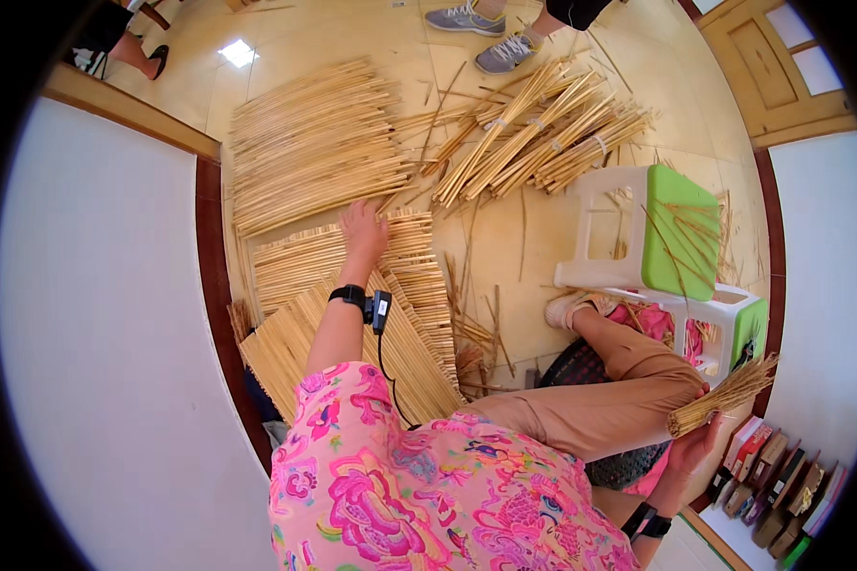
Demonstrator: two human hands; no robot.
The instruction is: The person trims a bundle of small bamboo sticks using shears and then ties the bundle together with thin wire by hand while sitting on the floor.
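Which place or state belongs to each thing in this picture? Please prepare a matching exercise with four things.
Things
1. Short, brush-like tan straw bundle
2. Grey lace-up shoes
3. Upper white plastic stool with green seat
4. Bare left hand

Places and states
A. Near the picture's top edge
B. Held in the right hand
C. At the flat-laid tan stalks
D. Thin loose strands across its seat

Pairs: 1-B; 2-A; 3-D; 4-C

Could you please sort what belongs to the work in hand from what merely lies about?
Likely in use:
bristly straw bundle in the right hand
stalk layers by the left hand
tied stalk bundles

Likely lying about:
green-topped stools
boxes or books
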